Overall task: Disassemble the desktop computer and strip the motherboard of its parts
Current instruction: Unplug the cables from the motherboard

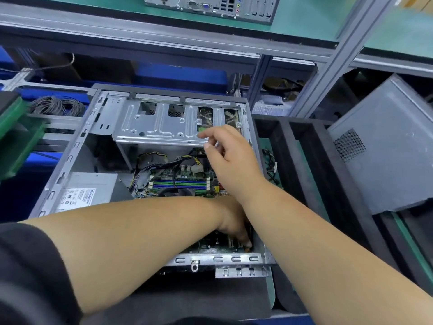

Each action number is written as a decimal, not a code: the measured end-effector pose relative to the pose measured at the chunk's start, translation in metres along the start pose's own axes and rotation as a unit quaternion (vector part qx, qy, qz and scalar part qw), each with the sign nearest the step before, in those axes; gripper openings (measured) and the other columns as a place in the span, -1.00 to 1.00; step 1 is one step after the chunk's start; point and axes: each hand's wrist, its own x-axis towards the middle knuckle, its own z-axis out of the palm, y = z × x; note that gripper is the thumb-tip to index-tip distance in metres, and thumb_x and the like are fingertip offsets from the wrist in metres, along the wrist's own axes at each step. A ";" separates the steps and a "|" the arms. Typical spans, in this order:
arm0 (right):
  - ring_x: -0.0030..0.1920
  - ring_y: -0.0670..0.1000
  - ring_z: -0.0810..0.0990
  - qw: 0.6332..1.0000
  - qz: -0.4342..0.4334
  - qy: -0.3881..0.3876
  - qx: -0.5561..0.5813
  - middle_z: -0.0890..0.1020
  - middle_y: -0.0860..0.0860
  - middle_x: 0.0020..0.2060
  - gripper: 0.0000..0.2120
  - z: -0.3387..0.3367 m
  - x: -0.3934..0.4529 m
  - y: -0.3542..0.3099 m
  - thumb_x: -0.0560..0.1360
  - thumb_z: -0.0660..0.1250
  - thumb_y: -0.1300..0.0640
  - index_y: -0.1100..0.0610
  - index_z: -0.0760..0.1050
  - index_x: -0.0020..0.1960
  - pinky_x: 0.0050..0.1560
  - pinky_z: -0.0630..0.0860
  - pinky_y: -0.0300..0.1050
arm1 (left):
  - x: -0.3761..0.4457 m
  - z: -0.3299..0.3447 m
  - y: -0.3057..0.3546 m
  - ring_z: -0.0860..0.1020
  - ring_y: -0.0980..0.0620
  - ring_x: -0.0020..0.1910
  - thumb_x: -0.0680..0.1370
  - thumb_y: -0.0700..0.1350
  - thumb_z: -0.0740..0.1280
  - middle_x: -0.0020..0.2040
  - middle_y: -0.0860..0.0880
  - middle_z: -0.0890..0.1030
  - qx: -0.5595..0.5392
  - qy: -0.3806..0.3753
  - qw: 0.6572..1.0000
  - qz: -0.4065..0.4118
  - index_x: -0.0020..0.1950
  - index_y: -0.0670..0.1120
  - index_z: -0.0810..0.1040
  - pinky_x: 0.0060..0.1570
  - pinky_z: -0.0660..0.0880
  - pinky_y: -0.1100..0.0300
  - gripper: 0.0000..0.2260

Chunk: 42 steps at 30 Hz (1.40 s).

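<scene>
An open desktop case lies on its side on the bench. Inside it, the green motherboard shows blue and green memory slots, with bundled cables running over its far edge. A grey power supply fills the left side, and a metal drive cage spans the far end. My left hand reaches down into the case's near right corner with its fingertips on the board by the expansion slots; my right forearm hides most of it. My right hand hovers above the board near the drive cage, its fingers loosely curled and holding nothing.
A loose grey side panel leans at the right, behind black foam dividers. Another computer's rear panel sits on the upper shelf. Coiled grey cables and a green block lie to the left.
</scene>
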 end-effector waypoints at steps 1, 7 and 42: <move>-0.26 -0.10 0.42 1.000 -0.009 -0.005 -0.013 0.49 -0.07 -0.11 -0.80 0.001 0.000 0.001 0.56 0.25 0.21 0.08 0.57 0.14 -0.11 0.48 -0.11 | 0.000 0.002 -0.002 0.49 -0.07 0.14 0.44 0.17 0.43 0.25 0.00 0.55 -0.008 0.003 1.000 0.001 0.33 0.03 0.50 0.08 0.35 0.19 -0.50; -0.26 -0.11 0.41 0.999 -0.022 -0.020 -0.027 0.49 -0.04 -0.12 -0.76 0.002 0.001 0.003 0.54 0.25 0.27 0.09 0.57 0.15 -0.10 0.50 -0.02 | 0.002 0.009 -0.006 0.49 -0.03 -0.04 0.39 0.15 0.48 0.07 0.00 0.58 -0.033 0.031 0.999 -0.017 0.20 0.00 0.57 0.07 0.46 0.15 -0.56; -0.34 -0.08 0.41 0.925 0.122 0.196 0.302 0.52 -0.04 -0.32 -0.68 -0.023 0.031 0.029 0.50 0.07 0.16 0.13 0.62 -0.08 -0.26 0.35 -0.21 | 0.022 -0.050 -0.059 0.53 -0.09 -0.15 0.59 0.04 0.20 -0.27 0.00 0.53 -0.037 0.179 0.962 -0.203 -0.23 -0.05 0.53 -0.12 0.42 0.13 -0.72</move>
